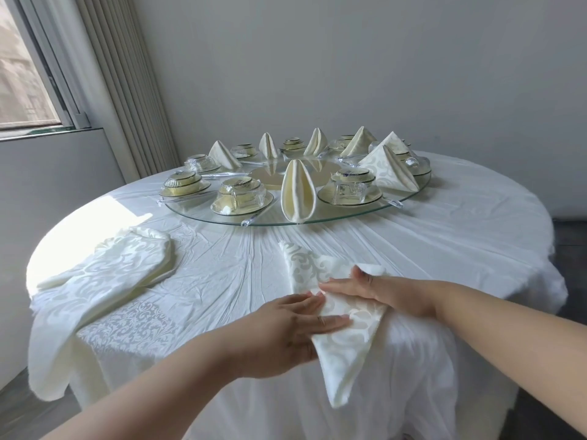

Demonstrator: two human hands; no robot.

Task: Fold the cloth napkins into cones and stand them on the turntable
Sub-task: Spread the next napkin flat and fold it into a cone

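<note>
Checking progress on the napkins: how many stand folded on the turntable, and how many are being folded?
Folded napkins standing on the turntable: 7
Napkin under the left hand and right hand: 1
Total: 8
The left pile's layers cannot be counted.

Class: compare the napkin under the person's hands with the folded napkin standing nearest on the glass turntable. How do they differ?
The napkin under the hands lies flat, one corner hanging off the table edge; the standing napkin is upright. The first is on the tablecloth, the second on the turntable. Both are cream cloth.
</note>
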